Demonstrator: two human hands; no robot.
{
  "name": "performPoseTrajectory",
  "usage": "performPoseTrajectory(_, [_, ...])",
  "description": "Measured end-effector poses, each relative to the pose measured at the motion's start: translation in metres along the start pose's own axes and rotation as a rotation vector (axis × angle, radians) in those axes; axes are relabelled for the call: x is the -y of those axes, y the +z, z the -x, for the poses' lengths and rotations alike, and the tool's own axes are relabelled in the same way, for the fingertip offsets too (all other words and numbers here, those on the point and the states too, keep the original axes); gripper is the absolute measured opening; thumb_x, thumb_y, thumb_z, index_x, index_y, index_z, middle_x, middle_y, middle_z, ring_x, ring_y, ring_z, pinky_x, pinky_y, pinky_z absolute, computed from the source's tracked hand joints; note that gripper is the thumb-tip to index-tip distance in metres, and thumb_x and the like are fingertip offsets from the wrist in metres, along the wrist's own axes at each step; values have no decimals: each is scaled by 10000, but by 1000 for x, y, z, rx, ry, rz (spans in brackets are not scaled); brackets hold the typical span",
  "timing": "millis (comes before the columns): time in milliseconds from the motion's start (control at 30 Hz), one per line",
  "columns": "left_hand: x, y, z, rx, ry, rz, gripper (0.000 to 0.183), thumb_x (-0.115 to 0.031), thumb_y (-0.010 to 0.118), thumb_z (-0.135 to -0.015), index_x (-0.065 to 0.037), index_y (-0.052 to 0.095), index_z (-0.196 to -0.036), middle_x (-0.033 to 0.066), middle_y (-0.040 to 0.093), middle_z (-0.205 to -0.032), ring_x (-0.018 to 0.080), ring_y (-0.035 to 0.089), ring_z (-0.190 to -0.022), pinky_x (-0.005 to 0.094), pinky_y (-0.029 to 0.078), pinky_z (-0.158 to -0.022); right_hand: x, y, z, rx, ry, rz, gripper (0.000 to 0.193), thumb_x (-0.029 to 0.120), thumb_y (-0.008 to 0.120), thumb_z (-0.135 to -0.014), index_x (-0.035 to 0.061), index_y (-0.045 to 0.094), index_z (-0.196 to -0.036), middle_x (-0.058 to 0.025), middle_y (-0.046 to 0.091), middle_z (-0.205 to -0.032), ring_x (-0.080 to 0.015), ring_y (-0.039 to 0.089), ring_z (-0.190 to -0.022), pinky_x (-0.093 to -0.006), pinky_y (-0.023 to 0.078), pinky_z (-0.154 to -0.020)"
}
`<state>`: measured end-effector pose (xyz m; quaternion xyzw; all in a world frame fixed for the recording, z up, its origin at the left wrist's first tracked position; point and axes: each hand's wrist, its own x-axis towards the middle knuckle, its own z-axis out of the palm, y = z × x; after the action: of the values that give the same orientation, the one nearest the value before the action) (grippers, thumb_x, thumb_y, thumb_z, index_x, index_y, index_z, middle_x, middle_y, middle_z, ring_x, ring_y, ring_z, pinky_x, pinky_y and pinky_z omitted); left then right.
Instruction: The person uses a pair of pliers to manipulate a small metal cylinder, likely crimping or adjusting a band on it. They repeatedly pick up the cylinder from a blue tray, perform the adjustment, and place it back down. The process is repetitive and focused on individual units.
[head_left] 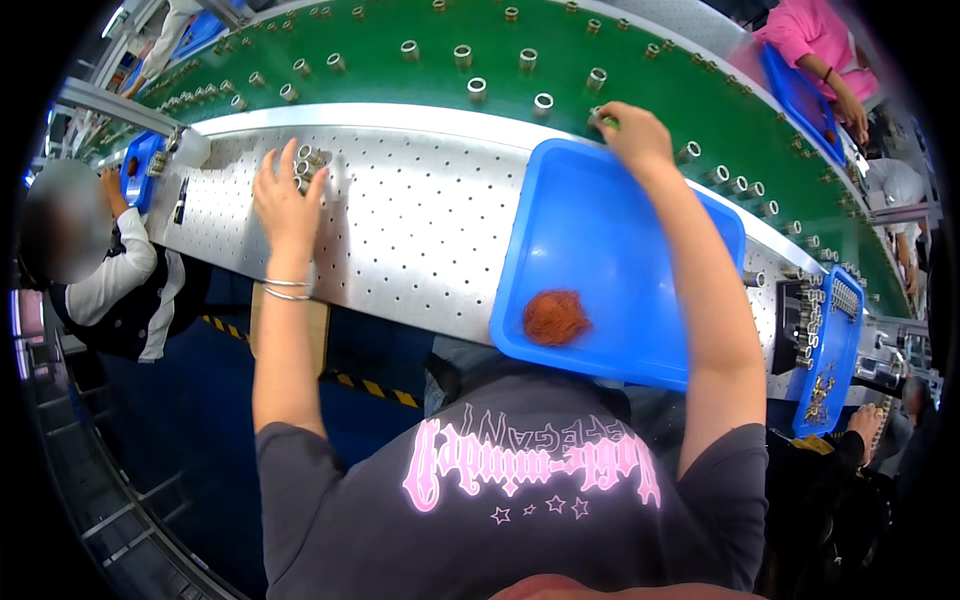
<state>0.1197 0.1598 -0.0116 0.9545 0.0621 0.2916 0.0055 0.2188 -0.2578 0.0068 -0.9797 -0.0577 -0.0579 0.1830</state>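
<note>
My left hand is over the left part of the perforated metal work surface, its fingers spread around a small cluster of short metal sleeves. The hand partly hides that cluster, and no sleeve is visibly gripped. Stretched across a blue plastic tray, my right hand reaches the near edge of the green conveyor belt. Its thumb and fingers pinch a metal sleeve, mostly covered by the fingertips. A tangled reddish-brown pad lies in the tray's near left corner.
Several metal sleeves stand spread along the belt. A second blue tray with small parts is at right, next to a black rack of sleeves. Co-workers sit at left and stand across the belt in pink.
</note>
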Motion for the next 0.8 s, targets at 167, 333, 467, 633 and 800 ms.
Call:
performPoseTrajectory(167, [3,-4,-33,357,-110,-98,485,-455,509,-853,-188,469,-1255,169,508,-1165,365,548,-961,432,470,-750,0,-6,22,-83,-97,-170,205,215,592,-797,147,640,-985,-72,628,-1016,-275,599,-915,-373,475,-780])
performPoseTrajectory(333, [-39,14,-22,450,404,-448,450,-381,424,-905,-82,506,-1230,147,541,-1198,312,539,-1065,414,429,-900,-18,-32,80,-170,-155,-300,209,145,610,-771,105,623,-976,-75,631,-963,-264,603,-900,-350,488,-760])
performPoseTrajectory(467, [-89,-22,-46,355,102,52,227,-160,558,-865,7,592,-1015,161,621,-899,291,610,-818,354,486,-747,-33,-62,138,-190,-104,-341,194,114,610,-740,99,618,-933,-82,628,-930,-282,606,-834,-359,502,-702])
performPoseTrajectory(633, [-183,-86,-38,309,312,313,267,-154,542,-879,3,546,-1094,180,592,-981,277,593,-862,343,483,-766,-40,-69,209,-432,-153,-489,212,59,631,-677,80,628,-887,-90,634,-886,-275,613,-688,-343,499,-598])
performPoseTrajectory(800, [-368,-84,-6,373,1031,827,272,-103,631,-759,-94,568,-1023,97,577,-899,229,617,-694,310,486,-578,-28,-101,249,-545,-308,-590,214,24,671,-633,54,624,-840,-65,628,-793,-211,608,-620,-283,461,-533])
